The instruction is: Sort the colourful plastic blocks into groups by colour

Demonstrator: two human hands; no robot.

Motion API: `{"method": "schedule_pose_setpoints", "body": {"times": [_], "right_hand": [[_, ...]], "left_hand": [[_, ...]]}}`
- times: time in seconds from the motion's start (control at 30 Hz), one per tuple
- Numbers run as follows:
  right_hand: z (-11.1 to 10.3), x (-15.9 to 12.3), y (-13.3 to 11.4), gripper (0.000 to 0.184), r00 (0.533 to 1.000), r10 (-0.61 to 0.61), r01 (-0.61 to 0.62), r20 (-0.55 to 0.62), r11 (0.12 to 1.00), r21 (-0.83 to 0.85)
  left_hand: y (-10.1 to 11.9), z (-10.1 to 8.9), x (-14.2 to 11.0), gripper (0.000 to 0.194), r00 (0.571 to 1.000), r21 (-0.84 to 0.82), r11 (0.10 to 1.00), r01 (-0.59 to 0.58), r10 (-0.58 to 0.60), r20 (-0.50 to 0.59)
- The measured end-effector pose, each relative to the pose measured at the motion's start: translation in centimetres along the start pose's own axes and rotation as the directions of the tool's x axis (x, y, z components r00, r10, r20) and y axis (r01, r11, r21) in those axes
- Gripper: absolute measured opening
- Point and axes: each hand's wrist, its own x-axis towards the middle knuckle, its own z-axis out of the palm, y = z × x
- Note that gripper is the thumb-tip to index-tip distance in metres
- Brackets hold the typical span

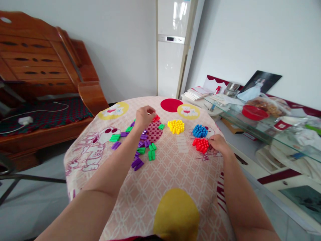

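Over the far middle of the table, my left hand (144,116) has its fingers curled down at a red plastic block (155,118). My right hand (217,144) is closed at the right edge of a cluster of red plastic blocks (200,145), touching it; anything between those fingers is hidden. Just behind is a tight blue cluster (200,131), and a yellow cluster (176,126) stands left of it. Purple blocks (137,164) and green blocks (151,155) lie scattered around and beyond my left forearm, which covers some. Each piece looks like short rounded rods joined together.
A patterned cloth (175,174) covers the round table. On the right, a glass-topped cabinet (250,125) carries a red bowl (255,112), papers (198,92) and a framed photo (262,82). A wooden bench (47,57) stands left, a tall white appliance (170,60) behind.
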Motion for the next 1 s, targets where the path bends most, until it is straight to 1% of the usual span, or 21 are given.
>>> {"method": "schedule_pose_setpoints", "body": {"times": [0.03, 0.07, 0.1, 0.2, 0.27, 0.37, 0.43, 0.5, 0.63, 0.67, 0.7, 0.77, 0.8, 0.87, 0.93, 1.0], "right_hand": [[0.0, 0.0, 0.0, 0.023, 1.0, 0.002, -0.002, -0.002, 1.0, -0.001], [0.0, 0.0, -0.1, 0.023, 1.0, 0.001, -0.001, -0.003, 1.0, 0.0], [-0.1, -0.1, -0.1, 0.023, 1.0, 0.0, 0.0, -0.002, 1.0, 0.002], [-0.1, -0.2, -0.2, 0.023, 1.0, 0.005, -0.005, -0.002, 1.0, -0.004], [-0.1, -0.3, -0.2, 0.024, 1.0, 0.004, -0.004, -0.005, 1.0, -0.01], [-0.1, -0.4, -0.3, 0.023, 1.0, -0.018, 0.018, -0.012, 1.0, -0.016], [-0.2, -0.5, -0.3, 0.024, 0.999, -0.03, 0.029, -0.011, 0.999, -0.024], [-0.2, -0.6, -0.4, 0.025, 1.0, -0.028, 0.028, -0.009, 0.999, -0.022], [-0.2, -0.6, -0.7, 0.025, 1.0, -0.019, 0.019, -0.023, 1.0, 0.011], [-0.2, -0.7, -0.7, 0.024, 0.999, -0.018, 0.018, -0.026, 1.0, 0.012], [-0.1, -0.7, -0.7, 0.024, 0.999, -0.016, 0.016, -0.028, 1.0, 0.01], [-0.2, -0.8, -0.8, 0.023, 1.0, -0.014, 0.014, -0.028, 1.0, 0.005], [-0.2, -0.8, -0.8, 0.022, 1.0, -0.014, 0.014, -0.028, 1.0, 0.005], [-0.2, -0.9, -0.8, 0.022, 0.999, -0.02, 0.02, -0.029, 1.0, 0.009], [-0.3, -0.8, -0.8, 0.021, 0.999, -0.022, 0.022, -0.026, 1.0, 0.008], [-0.2, -0.8, -0.8, 0.022, 1.0, -0.018, 0.018, -0.022, 1.0, -0.002]], "left_hand": [[1.3, 1.2, -0.8, 0.014, 0.995, -0.043, 0.997, -0.056, 0.059, 0.079], [2.6, 2.4, -1.8, 0.012, 0.98, -0.073, 0.992, -0.103, 0.113, 0.163], [3.7, 3.8, -2.9, 0.01, 0.953, -0.101, 0.985, -0.141, 0.163, 0.256], [6.0, 7.7, -6.1, 0.007, 0.87, -0.164, 0.972, -0.17, 0.226, 0.438], [6.8, 10.0, -7.9, 0.008, 0.842, -0.188, 0.97, -0.153, 0.228, 0.489], [7.1, 12.3, -9.6, 0.009, 0.851, -0.21, 0.973, -0.096, 0.19, 0.489], [7.0, 13.1, -10.1, 0.019, 0.86, -0.242, 0.969, -0.048, 0.163, 0.484], [6.8, 13.3, -10.4, 0.026, 0.861, -0.284, 0.959, -0.001, 0.146, 0.487], [6.5, 13.2, -10.7, 0.02, 0.847, -0.341, 0.938, 0.059, 0.134, 0.515], [6.4, 13.1, -10.8, 0.021, 0.841, -0.35, 0.934, 0.074, 0.13, 0.525], [6.4, 13.1, -10.9, 0.026, 0.835, -0.358, 0.929, 0.089, 0.126, 0.535], [6.3, 13.3, -11.4, 0.044, 0.831, -0.365, 0.926, 0.099, 0.125, 0.542], [6.4, 13.4, -11.6, 0.05, 0.835, -0.36, 0.929, 0.084, 0.131, 0.534], [6.6, 13.8, -12.1, 0.057, 0.857, -0.318, 0.948, 0.008, 0.158, 0.491], [7.0, 14.1, -12.6, 0.058, 0.88, -0.257, 0.963, -0.078, 0.188, 0.436], [7.4, 14.3, -12.8, 0.057, 0.891, -0.213, 0.968, -0.13, 0.208, 0.403]]}}
